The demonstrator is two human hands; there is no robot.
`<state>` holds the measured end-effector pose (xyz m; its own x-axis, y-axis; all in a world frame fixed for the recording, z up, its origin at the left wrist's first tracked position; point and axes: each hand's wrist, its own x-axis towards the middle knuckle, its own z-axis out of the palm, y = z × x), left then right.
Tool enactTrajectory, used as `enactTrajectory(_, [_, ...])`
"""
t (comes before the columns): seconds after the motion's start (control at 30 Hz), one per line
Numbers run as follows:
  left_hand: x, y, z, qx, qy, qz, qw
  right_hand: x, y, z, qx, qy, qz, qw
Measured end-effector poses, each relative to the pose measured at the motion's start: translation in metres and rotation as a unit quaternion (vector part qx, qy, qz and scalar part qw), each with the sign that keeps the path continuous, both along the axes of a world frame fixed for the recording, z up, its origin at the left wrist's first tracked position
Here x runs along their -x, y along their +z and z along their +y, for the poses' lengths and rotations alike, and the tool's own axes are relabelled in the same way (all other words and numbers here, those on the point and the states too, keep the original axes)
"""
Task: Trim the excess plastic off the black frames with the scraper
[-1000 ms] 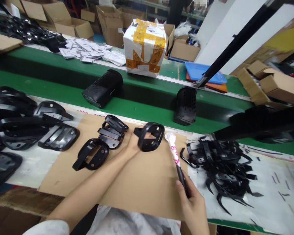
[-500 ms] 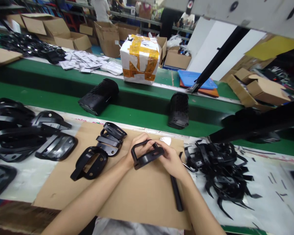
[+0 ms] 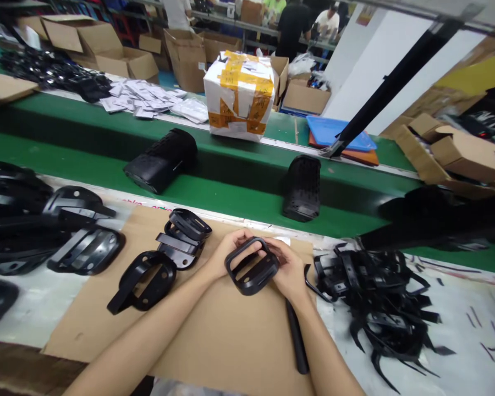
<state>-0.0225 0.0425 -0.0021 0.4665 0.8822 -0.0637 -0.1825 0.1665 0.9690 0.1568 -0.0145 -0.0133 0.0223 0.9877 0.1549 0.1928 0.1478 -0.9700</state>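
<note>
Between both hands, above the cardboard sheet [image 3: 198, 330], I hold a black plastic frame [image 3: 251, 285] with a wide slot through its middle. My left hand [image 3: 232, 247] grips its far left side, some fingertips showing through the slot. On the right side my right hand [image 3: 287, 264] has its fingers closed around the edge. Under my right forearm lies a black rod-like handle [image 3: 297, 344], its upper end hidden. Left of my hands, several similar black frames [image 3: 146, 280] rest on the cardboard.
More black frames [image 3: 86, 250] are heaped at the left. A tangled pile of black strap-like parts [image 3: 379, 297] lies at the right. Two black housings [image 3: 165, 159] sit on the green belt [image 3: 231, 192]. Behind it stands a taped white box [image 3: 241, 99]. A dark post [image 3: 396, 82] slants up at right.
The black frame has been turned in my hands, so its slot now faces me more openly. The camera view has shifted slightly.
</note>
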Motion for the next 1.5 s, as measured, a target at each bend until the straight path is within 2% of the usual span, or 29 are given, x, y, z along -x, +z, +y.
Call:
enactTrajectory(0.17, [0.0,-0.005,0.004,-0.001,0.018,-0.009,1.0,-0.001,-0.001,0.0,-0.005,0.0,-0.004,1.0])
enactTrajectory(0.3, [-0.001,-0.007,0.003,-0.003,0.029,-0.008,1.0,-0.001,0.006,-0.001,-0.004,-0.029,-0.007,1.0])
enactTrajectory(0.43, [-0.003,-0.002,0.004,-0.059,0.052,0.029,0.996,0.001,0.016,0.001,0.1,-0.033,0.096,0.99])
enactTrajectory(0.53, [-0.004,-0.002,0.004,-0.044,0.029,0.028,0.998,0.0,0.018,0.002,0.155,-0.027,0.141,0.977])
enactTrajectory(0.67, [-0.003,-0.004,0.001,-0.003,-0.012,-0.015,1.0,-0.004,0.016,0.002,0.152,-0.032,0.146,0.977])
enactTrajectory(0.8, [-0.002,-0.001,-0.005,0.021,-0.022,-0.039,0.999,-0.004,0.014,0.002,0.133,-0.047,0.142,0.98])
enactTrajectory(1.17, [0.002,0.025,-0.011,0.04,-0.027,-0.134,0.99,-0.004,0.008,0.002,0.073,-0.044,0.02,0.996])
enactTrajectory(1.37, [0.006,0.019,-0.009,0.07,-0.068,-0.13,0.987,-0.003,0.012,0.004,0.049,-0.057,-0.026,0.997])
enactTrajectory(1.5, [0.009,0.015,-0.004,0.101,-0.057,-0.13,0.985,-0.004,0.011,0.007,0.046,-0.056,-0.04,0.997])
